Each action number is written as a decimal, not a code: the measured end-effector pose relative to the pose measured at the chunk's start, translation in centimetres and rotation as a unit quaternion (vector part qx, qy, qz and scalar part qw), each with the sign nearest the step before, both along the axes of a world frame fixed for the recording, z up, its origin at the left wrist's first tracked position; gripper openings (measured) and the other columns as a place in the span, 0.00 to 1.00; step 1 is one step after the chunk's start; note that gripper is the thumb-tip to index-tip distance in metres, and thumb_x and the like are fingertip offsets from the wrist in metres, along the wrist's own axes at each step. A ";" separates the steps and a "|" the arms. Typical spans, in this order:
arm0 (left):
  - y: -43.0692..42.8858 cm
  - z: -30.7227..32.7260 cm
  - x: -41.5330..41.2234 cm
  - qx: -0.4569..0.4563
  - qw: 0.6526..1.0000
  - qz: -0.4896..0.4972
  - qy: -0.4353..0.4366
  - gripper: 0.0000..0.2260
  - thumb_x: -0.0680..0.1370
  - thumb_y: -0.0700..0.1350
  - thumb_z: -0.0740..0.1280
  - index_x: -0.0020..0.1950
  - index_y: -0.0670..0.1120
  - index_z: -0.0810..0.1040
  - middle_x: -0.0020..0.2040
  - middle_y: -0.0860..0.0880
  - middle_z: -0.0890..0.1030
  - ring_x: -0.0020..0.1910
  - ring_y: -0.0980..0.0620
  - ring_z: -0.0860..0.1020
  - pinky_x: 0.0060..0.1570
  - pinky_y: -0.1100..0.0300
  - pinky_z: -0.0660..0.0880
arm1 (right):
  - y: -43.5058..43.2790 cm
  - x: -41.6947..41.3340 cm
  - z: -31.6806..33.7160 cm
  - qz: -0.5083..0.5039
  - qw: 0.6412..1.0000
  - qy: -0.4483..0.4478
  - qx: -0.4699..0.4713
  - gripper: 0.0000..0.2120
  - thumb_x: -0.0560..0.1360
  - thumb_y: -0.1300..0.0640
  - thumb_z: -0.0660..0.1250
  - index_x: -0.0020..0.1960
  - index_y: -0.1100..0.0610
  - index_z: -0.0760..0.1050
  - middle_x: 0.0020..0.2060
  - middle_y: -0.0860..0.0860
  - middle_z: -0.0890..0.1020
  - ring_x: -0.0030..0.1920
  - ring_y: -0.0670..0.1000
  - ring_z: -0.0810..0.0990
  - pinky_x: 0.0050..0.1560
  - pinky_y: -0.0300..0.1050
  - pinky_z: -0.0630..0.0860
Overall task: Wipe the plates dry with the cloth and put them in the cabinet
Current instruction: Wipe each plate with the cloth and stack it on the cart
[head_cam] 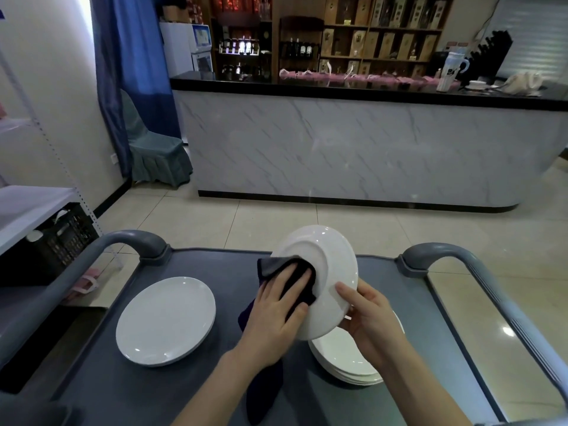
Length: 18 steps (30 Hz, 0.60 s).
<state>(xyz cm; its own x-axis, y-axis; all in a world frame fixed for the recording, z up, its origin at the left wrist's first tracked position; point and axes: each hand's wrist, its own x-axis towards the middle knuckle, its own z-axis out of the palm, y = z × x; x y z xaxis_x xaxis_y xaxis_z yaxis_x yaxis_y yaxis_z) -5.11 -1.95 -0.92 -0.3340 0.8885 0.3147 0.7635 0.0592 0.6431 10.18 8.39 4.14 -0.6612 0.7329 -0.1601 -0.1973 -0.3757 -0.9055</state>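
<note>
left hand (276, 305): fingers straight, flat on the cloth (266, 382), pressing it to the held plate's underside
right hand (368, 315): grasping the held plate (335, 265) at its near-right rim, thumb on the underside
cloth: dark, tail hangs near, down toward the cart (123, 395) top
held plate: white, up on edge above the stack (347, 355), foot ring facing near-left, top rim tipped far
stack: white plates, right on cart
single plate (166, 321): flat, left, apart from stack

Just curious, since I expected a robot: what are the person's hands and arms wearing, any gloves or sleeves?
Nothing visible. The left hand and right hand are ungloved, with no rings or watch showing. Both forearms are uncovered as far as the picture's lower edge; no sleeve appears.
</note>
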 end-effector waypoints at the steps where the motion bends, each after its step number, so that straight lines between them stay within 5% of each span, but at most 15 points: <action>1: -0.5 -0.3 0.8 0.008 1.000 -0.005 0.004 0.24 0.81 0.56 0.51 0.74 0.73 0.50 0.77 0.68 0.49 0.76 0.64 0.50 0.76 0.48 0.55 | 0.2 0.0 0.2 -0.004 1.000 0.006 -0.002 0.12 0.72 0.56 0.70 0.52 0.58 0.85 0.50 0.59 0.86 0.45 0.55 0.85 0.39 0.47 0.81; 8: 0.3 1.3 1.9 0.039 0.999 0.009 0.018 0.23 0.81 0.53 0.48 0.76 0.68 0.54 0.76 0.63 0.52 0.73 0.69 0.47 0.75 0.48 0.53 | 0.0 -0.8 0.6 0.007 1.000 0.010 -0.004 0.12 0.75 0.54 0.68 0.54 0.56 0.84 0.50 0.59 0.85 0.45 0.55 0.85 0.40 0.46 0.81; 12: 2.1 3.3 0.2 0.010 0.996 -0.028 0.086 0.23 0.81 0.53 0.48 0.78 0.62 0.58 0.78 0.61 0.54 0.76 0.61 0.53 0.75 0.45 0.52 | -0.9 -1.4 0.4 0.028 1.000 0.006 0.004 0.11 0.80 0.56 0.64 0.56 0.54 0.84 0.50 0.59 0.86 0.46 0.56 0.85 0.40 0.47 0.81; 18: 2.8 2.3 -1.5 -0.019 0.999 -0.038 0.005 0.23 0.81 0.58 0.47 0.76 0.70 0.47 0.79 0.66 0.49 0.77 0.64 0.50 0.77 0.44 0.50 | -0.5 -1.2 -0.1 0.018 1.000 -0.025 0.002 0.11 0.80 0.59 0.65 0.57 0.58 0.83 0.53 0.61 0.85 0.49 0.58 0.85 0.45 0.52 0.82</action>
<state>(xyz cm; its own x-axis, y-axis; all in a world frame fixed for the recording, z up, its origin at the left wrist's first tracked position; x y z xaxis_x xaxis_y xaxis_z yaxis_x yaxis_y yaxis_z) -6.60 0.83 1.42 -0.2614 0.9231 0.2822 0.7728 0.0249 0.6342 8.98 7.89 4.03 -0.6790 0.7091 -0.1898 -0.1382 -0.3774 -0.9157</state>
